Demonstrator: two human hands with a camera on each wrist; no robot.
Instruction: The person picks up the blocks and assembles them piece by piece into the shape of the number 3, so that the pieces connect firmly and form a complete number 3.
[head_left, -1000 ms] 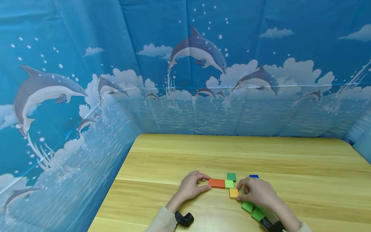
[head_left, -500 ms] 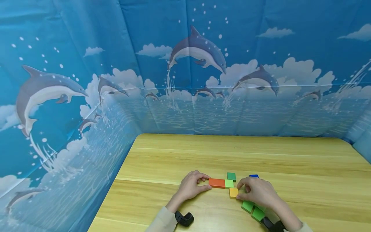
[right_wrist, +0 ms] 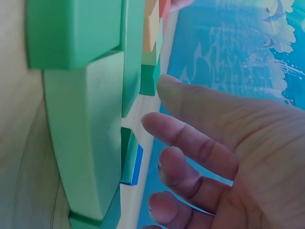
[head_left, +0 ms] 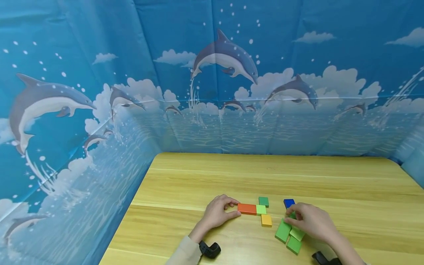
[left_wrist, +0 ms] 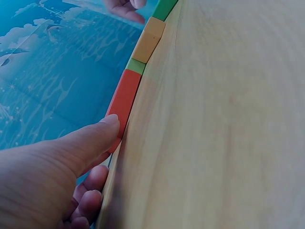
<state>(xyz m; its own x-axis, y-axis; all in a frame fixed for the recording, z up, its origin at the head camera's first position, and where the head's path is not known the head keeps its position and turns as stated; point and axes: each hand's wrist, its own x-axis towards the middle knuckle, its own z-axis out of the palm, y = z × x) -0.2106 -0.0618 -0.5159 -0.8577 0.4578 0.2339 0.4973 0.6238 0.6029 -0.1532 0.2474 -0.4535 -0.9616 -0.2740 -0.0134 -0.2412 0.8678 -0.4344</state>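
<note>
My left hand pinches the left end of a flat red block with thumb and fingers. In the left wrist view its thumb lies along the block's side. A light green block adjoins the red one's right end. Close by lie a yellow-orange block in front and a dark green block behind. My right hand hovers over a cluster of green blocks, fingers loosely bent and nothing between them. Part of that cluster is hidden under the hand.
A blue block lies just beyond the right hand. Another green block sits at the cluster's near side. The wooden table meets a blue dolphin-print curtain behind and at the left.
My right hand has left the yellow-orange block and moved right over the green cluster, uncovering more of the blue and green blocks. The left hand stays at the red block.
</note>
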